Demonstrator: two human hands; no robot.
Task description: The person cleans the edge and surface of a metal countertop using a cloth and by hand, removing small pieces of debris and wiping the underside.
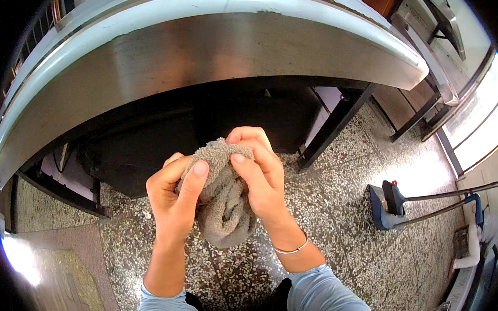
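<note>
A grey-brown terry cloth point(231, 215) hangs bunched and folded between my two hands, above the speckled floor. My left hand point(173, 193) pinches its upper left part, with the thumb lying on top of the fabric. On the other side, my right hand point(258, 172) grips the upper right edge between thumb and fingers. The fingertips of the two hands are close together at the top of the cloth. Its lower part droops in a loose loop below the hands. Some fingers are hidden behind the fabric.
A metal-fronted counter point(210, 52) with a pale rim curves across ahead of me, dark underneath, on black legs point(336, 125). To the right, a long-handled dustpan point(380, 210) and a broom point(394, 196) rest on the terrazzo floor point(334, 252). A patterned mat point(69, 274) lies at left.
</note>
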